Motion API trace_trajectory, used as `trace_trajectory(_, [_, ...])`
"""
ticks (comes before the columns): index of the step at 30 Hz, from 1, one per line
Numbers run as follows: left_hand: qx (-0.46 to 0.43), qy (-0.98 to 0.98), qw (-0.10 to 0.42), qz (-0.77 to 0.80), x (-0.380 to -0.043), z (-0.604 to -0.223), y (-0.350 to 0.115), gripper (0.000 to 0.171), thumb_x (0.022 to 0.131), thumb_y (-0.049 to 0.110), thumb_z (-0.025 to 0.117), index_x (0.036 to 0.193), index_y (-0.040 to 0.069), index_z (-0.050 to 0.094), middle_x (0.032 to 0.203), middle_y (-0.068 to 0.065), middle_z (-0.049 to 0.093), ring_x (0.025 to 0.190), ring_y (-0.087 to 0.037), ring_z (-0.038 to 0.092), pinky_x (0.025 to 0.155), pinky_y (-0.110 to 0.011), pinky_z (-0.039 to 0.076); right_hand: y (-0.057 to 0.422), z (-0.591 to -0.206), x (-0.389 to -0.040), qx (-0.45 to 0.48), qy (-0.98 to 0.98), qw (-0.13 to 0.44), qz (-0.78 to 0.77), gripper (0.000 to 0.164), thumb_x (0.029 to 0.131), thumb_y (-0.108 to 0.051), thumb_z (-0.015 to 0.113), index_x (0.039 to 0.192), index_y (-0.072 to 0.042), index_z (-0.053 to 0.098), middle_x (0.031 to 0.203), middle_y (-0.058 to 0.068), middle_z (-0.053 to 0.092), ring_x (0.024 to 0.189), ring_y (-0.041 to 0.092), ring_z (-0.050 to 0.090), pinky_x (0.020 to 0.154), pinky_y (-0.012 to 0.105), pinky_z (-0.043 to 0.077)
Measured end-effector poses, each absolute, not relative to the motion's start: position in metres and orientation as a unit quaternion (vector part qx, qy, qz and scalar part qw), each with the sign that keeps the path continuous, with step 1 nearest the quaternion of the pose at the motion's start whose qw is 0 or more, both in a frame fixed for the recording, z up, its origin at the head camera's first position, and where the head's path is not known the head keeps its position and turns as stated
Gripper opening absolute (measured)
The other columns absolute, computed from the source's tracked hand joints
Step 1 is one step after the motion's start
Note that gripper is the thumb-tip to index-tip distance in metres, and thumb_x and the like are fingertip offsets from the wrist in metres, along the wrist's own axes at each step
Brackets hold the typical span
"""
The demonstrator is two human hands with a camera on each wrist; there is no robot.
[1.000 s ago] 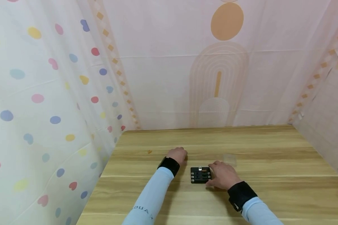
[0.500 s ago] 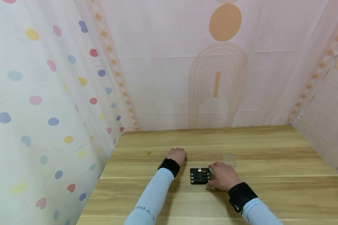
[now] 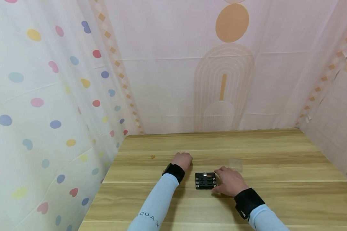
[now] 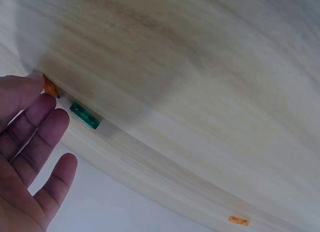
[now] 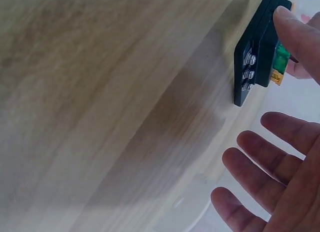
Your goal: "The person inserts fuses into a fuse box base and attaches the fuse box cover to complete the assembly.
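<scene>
A black fuse block [image 3: 205, 181] lies flat on the table with metal screw terminals along its sides. My right hand [image 3: 230, 181] holds its right end, thumb on the near side and index finger toward the far side; the other fingers extend loosely in the right wrist view. Green [image 5: 281, 58] and orange [image 5: 276, 77] fuses show on the block there. Left of the block, my left hand [image 3: 182, 161] reaches down to the table. In the left wrist view its thumb and finger pinch an orange blade fuse [image 4: 51, 87], beside a green fuse [image 4: 85, 116] on the table.
Another orange fuse [image 4: 239, 220] lies apart, toward the table's left side. A clear plastic cover [image 3: 235, 164] rests behind my right hand. Patterned curtains [image 3: 167, 64] hang along the left and far edges of the wooden table [image 3: 263, 205].
</scene>
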State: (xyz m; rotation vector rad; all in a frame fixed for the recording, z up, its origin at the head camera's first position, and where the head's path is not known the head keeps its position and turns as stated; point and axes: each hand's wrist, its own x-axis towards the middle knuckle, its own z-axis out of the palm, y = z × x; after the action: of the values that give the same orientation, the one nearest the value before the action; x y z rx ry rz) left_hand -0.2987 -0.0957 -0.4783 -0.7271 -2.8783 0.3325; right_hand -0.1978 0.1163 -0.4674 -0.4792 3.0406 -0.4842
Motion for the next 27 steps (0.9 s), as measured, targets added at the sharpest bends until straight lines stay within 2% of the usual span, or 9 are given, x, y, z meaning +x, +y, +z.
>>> trace_trajectory(8, [-0.258, -0.959, 0.064, 0.095, -0.296, -0.473, -0.095, 0.012, 0.092, 0.011, 0.071, 0.084, 0.020, 0.075, 0.087, 0.006, 0.071, 0.085, -0.011, 0.065, 0.080, -0.033, 0.053, 0.117, -0.470, -0.200, -0.152, 0.977, 0.005, -0.152, 0.078, 0.068, -0.046, 0.088, 0.127, -0.002, 0.064, 0.122, 0.017, 0.062, 0.113, 0.038, 0.058, 0.093, 0.055, 0.046])
trace_trajectory(13, [-0.263, -0.960, 0.049, 0.088, -0.296, -0.469, -0.095, 0.012, 0.091, 0.010, 0.071, 0.088, 0.020, 0.076, 0.087, 0.006, 0.068, 0.085, -0.012, 0.064, 0.077, -0.032, 0.052, 0.117, -0.470, -0.200, -0.153, 0.977, 0.003, -0.151, 0.077, 0.068, -0.046, 0.088, 0.127, -0.002, 0.064, 0.122, 0.016, 0.062, 0.112, 0.037, 0.059, 0.092, 0.055, 0.047])
trace_trajectory(20, [-0.230, -0.965, 0.070, 0.104, -0.299, -0.477, -0.097, 0.003, 0.088, 0.022, 0.077, 0.089, 0.022, 0.075, 0.084, 0.005, 0.065, 0.083, -0.014, 0.063, 0.074, -0.031, 0.051, 0.116, -0.469, -0.200, -0.151, 0.977, 0.005, -0.152, 0.077, 0.068, -0.046, 0.089, 0.126, -0.002, 0.064, 0.121, 0.017, 0.062, 0.112, 0.037, 0.059, 0.091, 0.054, 0.047])
trace_trajectory(27, [-0.223, -0.965, 0.074, 0.114, -0.299, -0.479, -0.096, 0.006, 0.086, 0.017, 0.078, 0.085, 0.023, 0.076, 0.082, 0.006, 0.066, 0.080, -0.012, 0.062, 0.072, -0.030, 0.048, 0.116, -0.470, -0.200, -0.151, 0.977, 0.004, -0.153, 0.077, 0.068, -0.046, 0.089, 0.125, -0.002, 0.065, 0.121, 0.017, 0.063, 0.112, 0.037, 0.059, 0.092, 0.055, 0.047])
